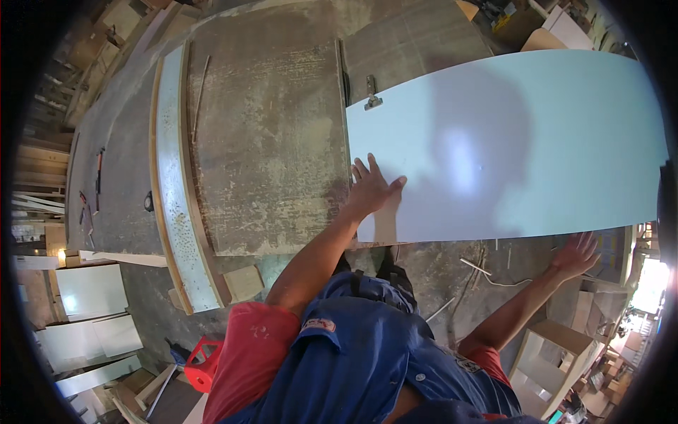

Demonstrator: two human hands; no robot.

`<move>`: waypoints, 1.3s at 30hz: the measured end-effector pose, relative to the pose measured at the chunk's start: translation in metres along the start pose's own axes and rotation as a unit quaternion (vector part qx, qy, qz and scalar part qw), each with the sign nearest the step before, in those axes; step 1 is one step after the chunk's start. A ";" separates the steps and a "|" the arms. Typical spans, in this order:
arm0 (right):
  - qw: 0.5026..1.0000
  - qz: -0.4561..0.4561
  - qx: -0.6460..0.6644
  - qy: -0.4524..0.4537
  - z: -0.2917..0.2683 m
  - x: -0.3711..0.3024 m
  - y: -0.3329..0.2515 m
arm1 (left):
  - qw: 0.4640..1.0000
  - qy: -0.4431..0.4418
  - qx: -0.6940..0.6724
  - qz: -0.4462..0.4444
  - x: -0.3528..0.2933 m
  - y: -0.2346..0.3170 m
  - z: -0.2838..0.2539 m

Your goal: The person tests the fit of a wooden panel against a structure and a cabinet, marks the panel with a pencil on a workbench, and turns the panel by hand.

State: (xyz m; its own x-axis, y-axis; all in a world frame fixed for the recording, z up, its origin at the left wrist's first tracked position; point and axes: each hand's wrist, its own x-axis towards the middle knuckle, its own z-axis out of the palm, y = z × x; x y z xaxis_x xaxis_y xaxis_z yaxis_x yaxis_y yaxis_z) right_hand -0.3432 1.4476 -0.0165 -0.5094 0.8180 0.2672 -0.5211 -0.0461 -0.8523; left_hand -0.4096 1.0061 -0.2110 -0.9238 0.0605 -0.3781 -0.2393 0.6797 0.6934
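A large, glossy white panel point(586, 141) lies over the right part of the worn brown work surface point(268, 141), with a shadow falling across it. Fingers spread, my left hand point(372, 187) rests flat on the panel's left end. My right hand point(575, 256) is at the panel's near edge toward the right, fingers stretched out and their tips at the edge; whether they touch it I cannot tell. Neither hand grips anything. A small metal latch-like fitting point(372, 97) sits at the panel's far left corner.
A long white strip with wooden edges point(180, 205) crosses the surface at left, a thin stick point(201, 99) beside it. Farther left are a dark round object point(148, 202) and a long-handled tool point(99, 169). A red plastic stool point(203, 364) and white boards point(92, 291) stand below left.
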 end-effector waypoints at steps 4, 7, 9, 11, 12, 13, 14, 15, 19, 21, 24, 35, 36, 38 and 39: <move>0.844 0.154 0.279 -0.432 -0.040 0.099 -0.004 | 0.999 0.029 -0.008 0.018 0.008 -0.008 0.012; 0.962 0.077 0.154 -0.210 0.010 0.087 -0.011 | 0.999 0.049 -0.020 0.013 0.006 -0.011 0.015; 0.983 0.018 0.101 -0.152 0.030 0.074 -0.018 | 0.997 0.066 -0.028 0.016 0.006 -0.018 0.017; 0.977 0.027 0.121 -0.175 0.047 0.069 -0.028 | 0.996 0.083 -0.027 0.021 0.007 -0.025 0.019; 0.972 0.038 0.135 -0.188 0.054 0.070 -0.032 | 0.995 0.091 -0.031 0.019 0.011 -0.028 0.017; 0.971 0.040 0.136 -0.195 0.061 0.071 -0.035 | 0.995 0.093 -0.035 0.023 0.015 -0.030 0.017; 0.975 0.038 0.113 -0.187 0.066 0.072 -0.038 | 0.995 0.092 -0.037 0.026 0.018 -0.031 0.019; 0.979 0.037 0.090 -0.179 0.070 0.076 -0.040 | 0.996 0.091 -0.016 0.006 0.023 -0.030 0.020; 0.987 0.052 0.058 -0.140 0.077 0.093 -0.041 | 0.996 0.083 -0.022 0.001 0.025 -0.029 0.017; 0.987 0.024 0.024 -0.156 0.073 0.108 -0.035 | 0.997 0.068 -0.028 0.002 0.024 -0.029 0.017; 0.982 0.021 0.025 -0.186 0.066 0.117 -0.030 | 0.996 0.045 -0.058 0.057 0.011 -0.053 0.022; 0.994 0.018 -0.022 -0.102 0.061 0.120 -0.036 | 0.986 0.040 0.099 0.129 -0.087 -0.048 0.049; 0.993 0.023 -0.010 -0.111 0.056 0.128 -0.034 | 0.986 0.038 0.084 0.136 -0.088 -0.047 0.047; 0.992 0.027 -0.002 -0.124 0.052 0.138 -0.030 | 0.986 0.040 0.070 0.144 -0.085 -0.045 0.043; 0.990 0.029 0.006 -0.139 0.050 0.142 -0.029 | 0.988 0.027 0.073 0.136 -0.084 -0.043 0.041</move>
State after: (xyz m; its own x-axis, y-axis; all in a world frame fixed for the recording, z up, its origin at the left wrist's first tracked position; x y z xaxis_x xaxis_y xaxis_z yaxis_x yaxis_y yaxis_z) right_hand -0.4342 1.5361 0.0688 -0.7065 0.6247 0.3325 -0.4925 -0.0967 -0.8649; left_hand -0.3088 1.0017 -0.2347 -0.9635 0.2191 -0.1536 0.0622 0.7419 0.6676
